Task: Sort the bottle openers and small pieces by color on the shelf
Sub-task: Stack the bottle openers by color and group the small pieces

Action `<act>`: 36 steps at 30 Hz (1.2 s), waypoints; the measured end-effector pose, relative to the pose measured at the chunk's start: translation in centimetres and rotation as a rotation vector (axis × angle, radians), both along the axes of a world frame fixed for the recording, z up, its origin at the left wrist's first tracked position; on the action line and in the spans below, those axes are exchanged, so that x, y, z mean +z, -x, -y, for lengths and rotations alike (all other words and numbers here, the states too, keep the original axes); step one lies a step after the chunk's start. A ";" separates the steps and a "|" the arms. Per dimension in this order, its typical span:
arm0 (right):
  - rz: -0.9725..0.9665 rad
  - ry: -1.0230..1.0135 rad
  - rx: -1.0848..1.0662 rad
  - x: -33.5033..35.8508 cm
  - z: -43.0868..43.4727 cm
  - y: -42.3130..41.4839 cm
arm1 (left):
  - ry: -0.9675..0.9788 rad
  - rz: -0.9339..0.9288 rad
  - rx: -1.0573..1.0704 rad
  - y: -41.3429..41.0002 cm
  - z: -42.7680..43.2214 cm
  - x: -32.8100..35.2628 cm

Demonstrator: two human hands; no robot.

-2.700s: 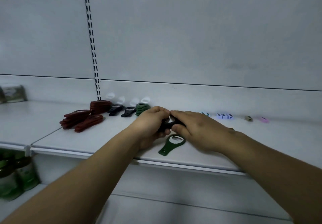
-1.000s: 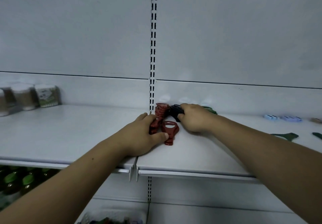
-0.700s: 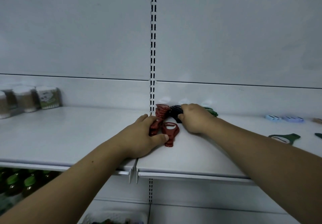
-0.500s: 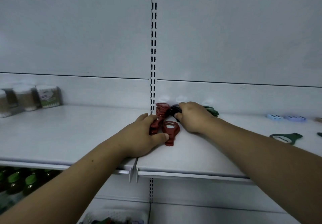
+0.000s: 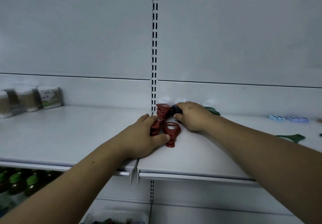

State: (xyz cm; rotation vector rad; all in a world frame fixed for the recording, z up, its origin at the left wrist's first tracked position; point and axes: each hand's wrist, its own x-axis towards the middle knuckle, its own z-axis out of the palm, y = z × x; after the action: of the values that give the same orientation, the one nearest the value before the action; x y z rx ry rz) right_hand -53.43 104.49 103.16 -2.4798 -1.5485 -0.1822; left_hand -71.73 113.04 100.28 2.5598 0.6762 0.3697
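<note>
Both hands have come across from the loose green bottle opener (image 5: 292, 137) to the piles at the foot of the slotted upright (image 5: 154, 49), and over the last half second they have hardly shifted. On the shelf (image 5: 69, 131), the black bottle openers (image 5: 174, 110) lie just right of the upright. The right hand (image 5: 193, 115) is curled over them, thumb and fingers pinching the stack, likely to square it up as one colour group. The red bottle openers (image 5: 163, 110) sit between that stack and the upright. The left hand (image 5: 142, 136) cups them, fingers on the upright's side and thumb against the front one's handle, apparently bracing them so the two piles stay separate. Further right of the upright, a dark green opener (image 5: 214, 111) shows behind the right hand. The loose one and the pale blue small pieces (image 5: 277, 118) lie well beyond, probably still to be grouped
</note>
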 end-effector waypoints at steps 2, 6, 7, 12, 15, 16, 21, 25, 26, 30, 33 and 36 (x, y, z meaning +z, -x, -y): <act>-0.008 0.000 -0.002 -0.1 -0.1 0.0 | 0.000 0.002 -0.005 0.1 0.1 0.1; -0.022 -0.004 -0.018 -0.2 0.2 0.2 | 0.007 0.035 -0.021 0.3 0.5 0.2; -0.021 -0.005 -0.027 -0.1 0.3 0.2 | 0.009 0.041 -0.024 0.3 0.5 0.3; 0.004 -0.041 -0.064 1.0 1.7 0.2 | 0.039 0.064 -0.013 0.5 0.9 0.9; 0.011 -0.046 -0.096 1.9 3.2 -0.7 | 0.050 0.094 -0.011 0.8 1.6 1.7; 0.009 -0.042 -0.106 2.3 3.9 -1.0 | 0.055 0.105 -0.006 0.9 1.9 2.2; -0.035 -0.014 -0.143 3.1 7.9 -3.6 | -0.103 0.097 -0.013 -0.3 4.4 4.2; -0.057 0.011 -0.176 3.1 12.2 -6.6 | -0.255 0.057 -0.069 -3.5 8.9 4.5; -0.061 0.016 -0.183 3.0 13.7 -7.5 | -0.282 0.044 -0.094 -4.6 10.5 4.4; -0.095 0.093 -0.182 2.3 19.3 -10.9 | -0.314 -0.032 -0.168 -9.4 16.5 3.4; -0.127 0.147 -0.154 1.5 23.4 -13.2 | -0.243 -0.084 -0.189 -13.4 20.5 2.6; -0.142 0.166 -0.125 0.8 26.0 -14.4 | -0.223 -0.152 -0.196 -16.5 22.5 2.0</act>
State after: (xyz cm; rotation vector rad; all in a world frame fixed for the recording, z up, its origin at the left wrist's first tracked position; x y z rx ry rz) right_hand -38.98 78.52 103.97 -2.6532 -1.4051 0.1055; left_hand -55.23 90.58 102.32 2.8586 0.4517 0.1954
